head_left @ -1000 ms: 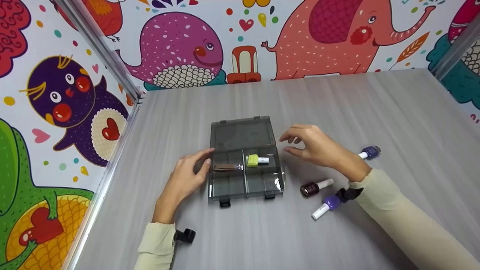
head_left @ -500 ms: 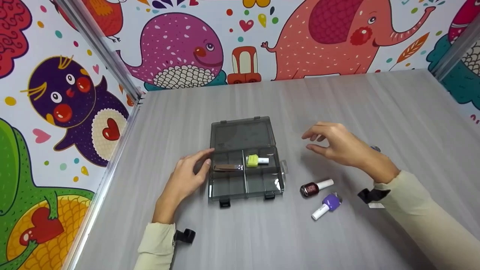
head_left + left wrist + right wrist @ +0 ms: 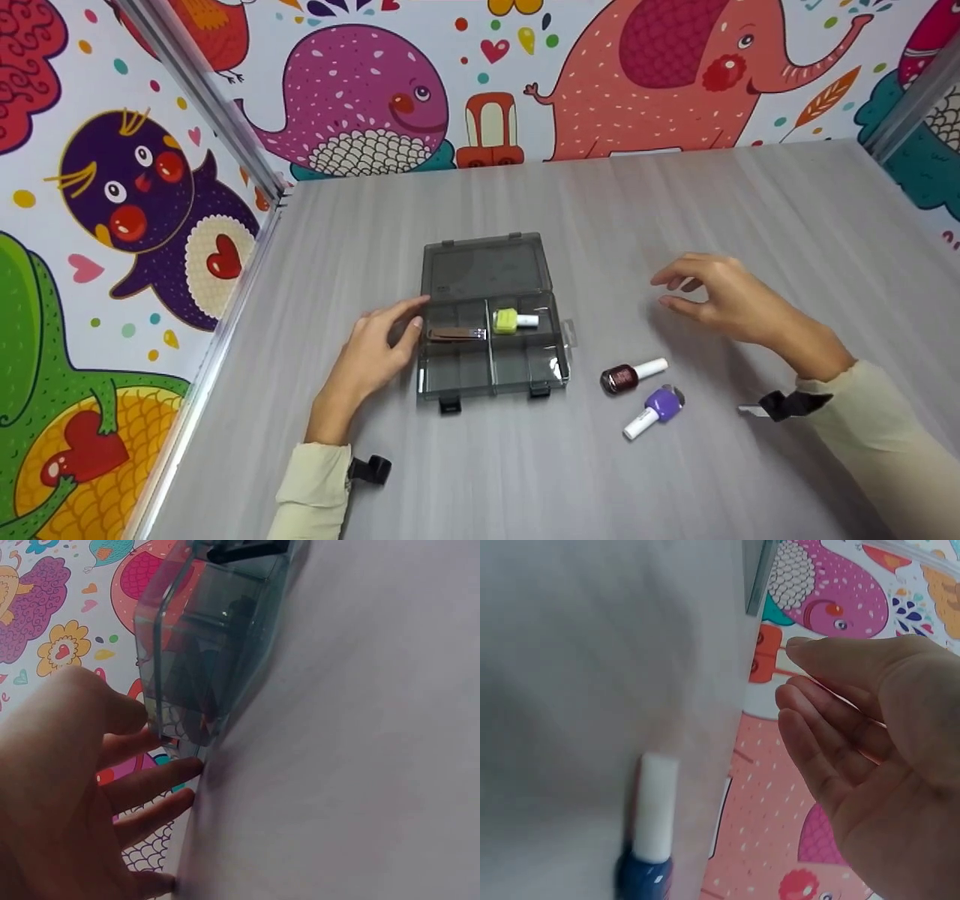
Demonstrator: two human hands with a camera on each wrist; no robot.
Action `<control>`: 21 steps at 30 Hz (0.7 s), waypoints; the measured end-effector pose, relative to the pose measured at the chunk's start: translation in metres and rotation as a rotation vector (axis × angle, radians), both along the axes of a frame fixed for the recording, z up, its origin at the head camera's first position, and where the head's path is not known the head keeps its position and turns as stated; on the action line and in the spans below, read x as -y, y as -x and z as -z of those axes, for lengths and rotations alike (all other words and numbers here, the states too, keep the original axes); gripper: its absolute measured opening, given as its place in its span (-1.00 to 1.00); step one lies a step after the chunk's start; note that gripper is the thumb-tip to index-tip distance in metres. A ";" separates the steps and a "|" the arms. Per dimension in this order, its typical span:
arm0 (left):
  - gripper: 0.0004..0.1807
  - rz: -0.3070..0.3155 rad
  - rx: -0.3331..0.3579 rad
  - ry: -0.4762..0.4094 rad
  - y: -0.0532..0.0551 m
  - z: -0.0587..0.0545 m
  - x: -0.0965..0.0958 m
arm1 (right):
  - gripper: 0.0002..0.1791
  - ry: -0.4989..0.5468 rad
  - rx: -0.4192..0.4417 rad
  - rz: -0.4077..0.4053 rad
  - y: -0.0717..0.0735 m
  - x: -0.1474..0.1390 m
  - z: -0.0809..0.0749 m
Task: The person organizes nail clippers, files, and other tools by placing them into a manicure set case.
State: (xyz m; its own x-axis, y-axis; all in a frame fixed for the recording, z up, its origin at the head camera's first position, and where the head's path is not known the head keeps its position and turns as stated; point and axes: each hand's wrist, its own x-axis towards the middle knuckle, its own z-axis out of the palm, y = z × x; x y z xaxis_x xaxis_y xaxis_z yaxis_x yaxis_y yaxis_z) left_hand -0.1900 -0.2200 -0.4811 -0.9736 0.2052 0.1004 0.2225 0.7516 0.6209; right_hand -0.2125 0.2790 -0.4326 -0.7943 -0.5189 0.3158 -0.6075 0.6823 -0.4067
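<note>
An open grey see-through compartment box point(image 3: 457, 375) lies on the table. In its back row are a copper-coloured nail clipper point(image 3: 454, 334) and a yellow nail polish bottle point(image 3: 506, 321). My left hand point(image 3: 373, 352) rests against the box's left side, thumb and index finger at the edge. Nothing is in my right hand point(image 3: 724, 296), raised right of the box with fingers loosely bent. A dark red nail polish point(image 3: 621, 379) and a purple one point(image 3: 663, 405) lie between box and right arm. A navy nail polish point(image 3: 646, 876) shows in the right wrist view; my arm hides it in the head view.
A clear tab point(image 3: 568, 334) sticks out at the box's right side. A pale flat thing point(image 3: 752, 410) shows partly from under the right wrist camera. Printed cartoon walls point(image 3: 360, 90) border the grey table point(image 3: 525, 480) at the back and sides.
My right hand has moved right, away from the box, its arm now covering the navy nail polish and uncovering the purple one. My left hand and the box have stayed put.
</note>
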 end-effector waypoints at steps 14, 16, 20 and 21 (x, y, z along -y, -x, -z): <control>-0.54 -0.004 -0.009 0.002 -0.002 -0.002 0.000 | -0.61 -0.058 0.018 0.077 -0.004 -0.044 0.012; -0.54 -0.007 -0.006 0.005 -0.002 -0.002 0.000 | -0.60 -0.066 0.023 0.084 -0.005 -0.049 0.013; -0.54 -0.016 0.012 0.004 -0.002 -0.002 -0.001 | -0.56 -0.090 0.041 0.090 -0.006 -0.060 0.015; -0.54 -0.017 0.015 0.004 -0.002 -0.002 -0.001 | -0.55 -0.092 0.045 0.089 -0.006 -0.063 0.016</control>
